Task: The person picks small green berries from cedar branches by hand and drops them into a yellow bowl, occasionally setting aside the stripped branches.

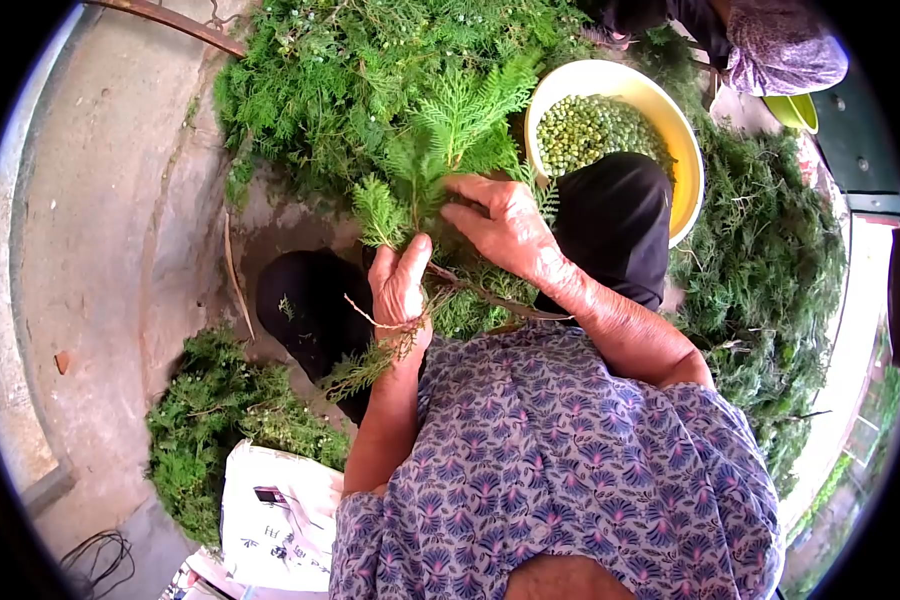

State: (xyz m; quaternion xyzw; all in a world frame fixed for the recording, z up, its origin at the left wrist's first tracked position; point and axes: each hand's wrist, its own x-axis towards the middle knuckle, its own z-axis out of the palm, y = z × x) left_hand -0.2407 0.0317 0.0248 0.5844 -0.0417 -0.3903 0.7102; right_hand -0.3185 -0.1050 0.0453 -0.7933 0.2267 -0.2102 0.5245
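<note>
My left hand (pixel 400 288) is closed around the lower stem of a leafy green conifer branch (pixel 420 180). The branch has flat, fern-like sprays, and its brown woody end trails down past my wrist and across my lap. My right hand (pixel 508 225) is bent in at the branch's right side, thumb and fingers drawn together against the foliage. Whatever lies between those fingertips is too small to make out. Beside my right knee stands a yellow basin (pixel 687 140) holding many small round green berries (pixel 600 130).
A large heap of cut conifer branches (pixel 310 90) lies ahead; another pile (pixel 760 280) is to the right. A smaller pile (pixel 210 410) sits left, by a white printed sack (pixel 275 520). Another person's patterned sleeve (pixel 785 45) appears top right, near a green-yellow container (pixel 795 112).
</note>
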